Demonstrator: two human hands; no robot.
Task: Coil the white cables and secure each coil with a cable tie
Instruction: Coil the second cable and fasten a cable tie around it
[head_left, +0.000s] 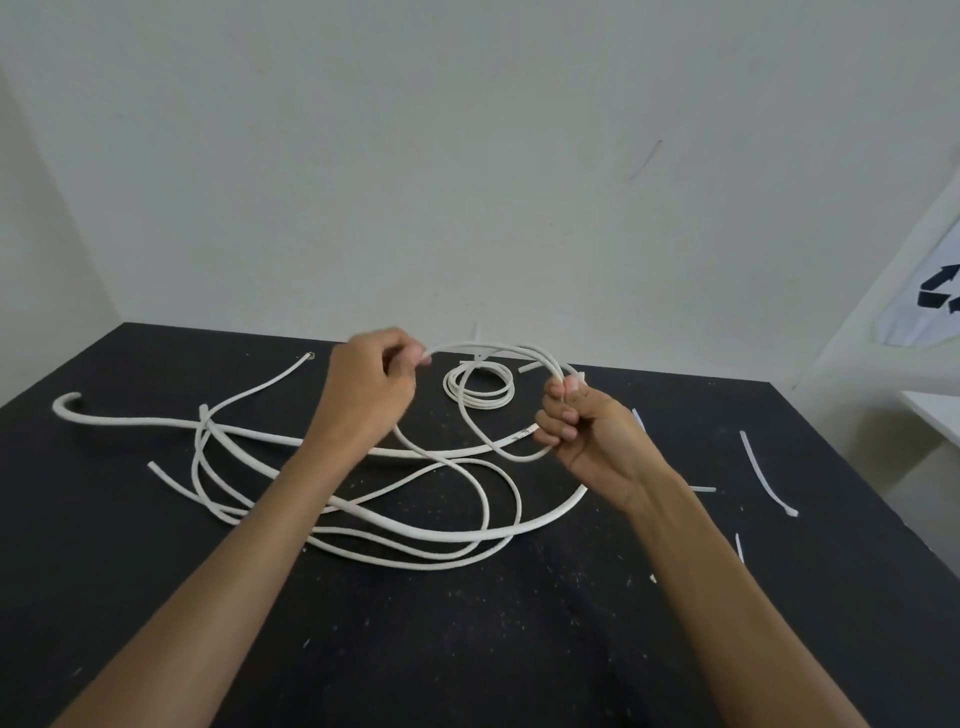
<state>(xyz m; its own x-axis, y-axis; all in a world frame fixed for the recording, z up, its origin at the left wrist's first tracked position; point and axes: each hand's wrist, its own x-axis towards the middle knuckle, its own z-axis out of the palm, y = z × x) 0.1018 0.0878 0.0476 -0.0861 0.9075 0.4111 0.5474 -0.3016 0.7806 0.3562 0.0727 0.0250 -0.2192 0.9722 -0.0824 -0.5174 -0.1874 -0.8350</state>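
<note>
Two bare forearms over the black table (156, 597), nearest of all. Beyond them, loose white cables (363, 525) sprawled mid-table, one raised loop (493, 347) pinched by the left hand (371, 395) at its left end, gripped by the curled fingers of the right hand (582, 431) at its right. Farther back on the table, a finished coil (479, 388); cable ties (766, 475) toward the table's right edge.

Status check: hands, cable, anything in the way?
Left hand pinches the white cable; right hand grips the first loop. Finished coil lies behind. Loose cables tangled beneath.
</note>
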